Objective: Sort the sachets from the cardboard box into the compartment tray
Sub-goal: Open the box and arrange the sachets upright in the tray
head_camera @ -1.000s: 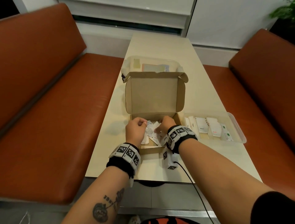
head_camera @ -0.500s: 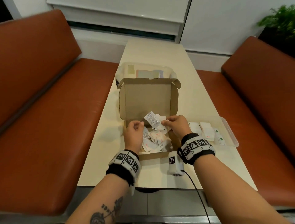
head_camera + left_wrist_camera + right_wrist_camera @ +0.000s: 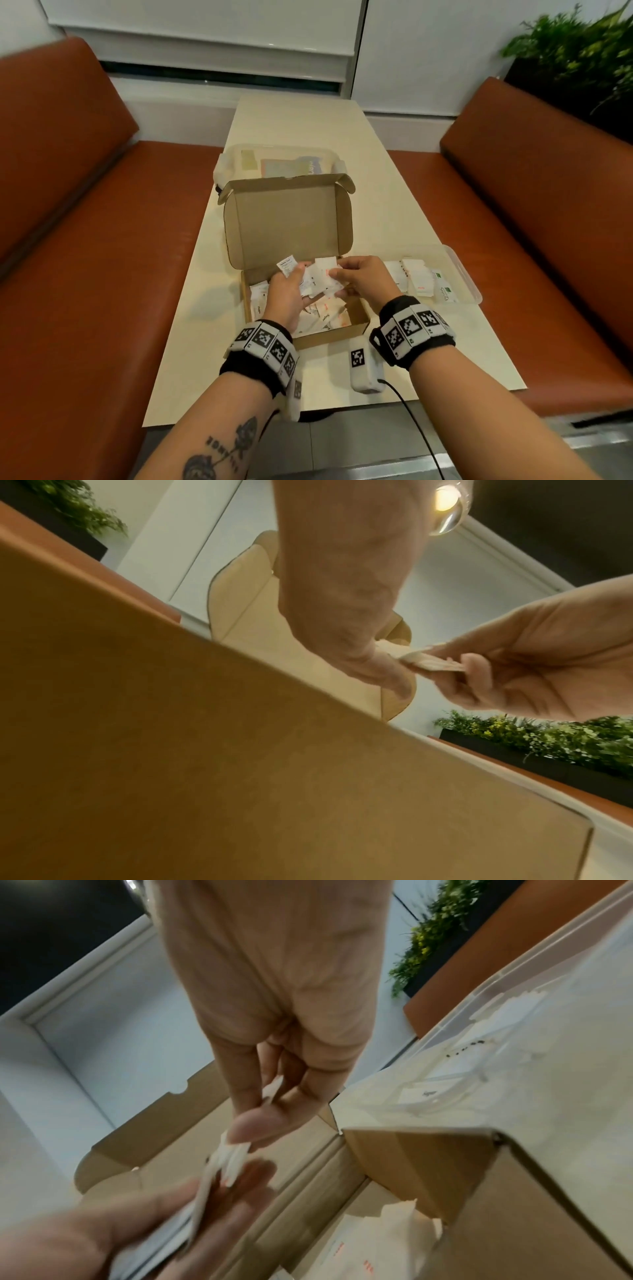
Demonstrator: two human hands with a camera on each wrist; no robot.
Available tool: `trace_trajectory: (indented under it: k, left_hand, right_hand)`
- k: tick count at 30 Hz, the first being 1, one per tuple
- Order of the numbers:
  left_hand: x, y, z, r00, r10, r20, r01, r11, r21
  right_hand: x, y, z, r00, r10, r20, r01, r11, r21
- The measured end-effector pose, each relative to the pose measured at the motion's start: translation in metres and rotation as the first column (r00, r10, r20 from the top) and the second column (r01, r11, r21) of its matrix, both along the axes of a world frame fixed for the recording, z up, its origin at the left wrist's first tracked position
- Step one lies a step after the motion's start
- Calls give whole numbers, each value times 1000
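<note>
The open cardboard box (image 3: pixel 356 322) sits mid-table with its lid upright, and loose white sachets (image 3: pixel 329 317) lie inside it. Just above it, my left hand (image 3: pixel 301 274) holds a fanned bunch of sachets (image 3: pixel 317 282), one of them sticking up at the left. My right hand (image 3: pixel 337 277) pinches the same bunch from the right. In the left wrist view my left hand (image 3: pixel 394 669) pinches the stack (image 3: pixel 424 662). In the right wrist view my right hand (image 3: pixel 246 1123) pinches the sachets (image 3: pixel 232 1156). The clear compartment tray (image 3: pixel 462 270), right of the box, holds sorted sachets.
A clear lidded plastic container (image 3: pixel 236 154) stands behind the box. A white tagged device (image 3: pixel 363 371) with a black cable lies near the table's front edge. Orange benches (image 3: pixel 85 274) flank the table, and a plant (image 3: pixel 575 58) stands at the back right.
Both hands have risen out of the box with sachets. The right hand's sachets have joined the left hand's into one bunch held between them. The head view has tilted up.
</note>
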State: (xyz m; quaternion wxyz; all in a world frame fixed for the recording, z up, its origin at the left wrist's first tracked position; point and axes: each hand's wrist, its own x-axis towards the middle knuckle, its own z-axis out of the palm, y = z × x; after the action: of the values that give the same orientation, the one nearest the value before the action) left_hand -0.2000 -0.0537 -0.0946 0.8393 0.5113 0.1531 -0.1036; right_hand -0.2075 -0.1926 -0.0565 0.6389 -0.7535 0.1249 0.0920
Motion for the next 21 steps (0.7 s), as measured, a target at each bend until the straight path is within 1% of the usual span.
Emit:
trace_trajectory:
  k: [3, 5, 7, 11, 14, 16, 19, 21]
  left_hand:
    - [1, 7, -6, 999, 26, -37, -26, 1000, 0]
    - [1, 9, -9, 998, 32, -52, -31, 999, 25]
    - [1, 7, -6, 999, -7, -38, 8, 1000, 12]
    - [-3, -9, 5, 993, -113, -29, 111, 991, -77]
    - [-3, -20, 8, 990, -143, 15, 144, 989, -38]
    - [-2, -27, 7, 995, -101, 20, 102, 995, -23]
    - [1, -44, 8, 1000, -23, -1, 23, 999, -47]
    - [1, -60, 8, 1000, -17, -3, 17, 999, -50]
  right_hand:
    - [0, -7, 0, 998, -62, 1, 62, 998, 26]
    - [0, -9, 0, 999, -49, 15, 49, 998, 43]
    - [0, -8, 0, 1000, -9, 27, 8, 999, 41]
    - [1, -6, -2, 997, 66, 48, -63, 996, -61]
    - [5, -13, 2, 993, 90, 79, -82, 992, -96]
    - [8, -22, 6, 994, 85, 73, -81, 995, -52]
    - [11, -41, 11, 995, 91, 41, -94, 994, 51]
    - [12, -57, 11, 997, 70, 45, -71, 997, 34]
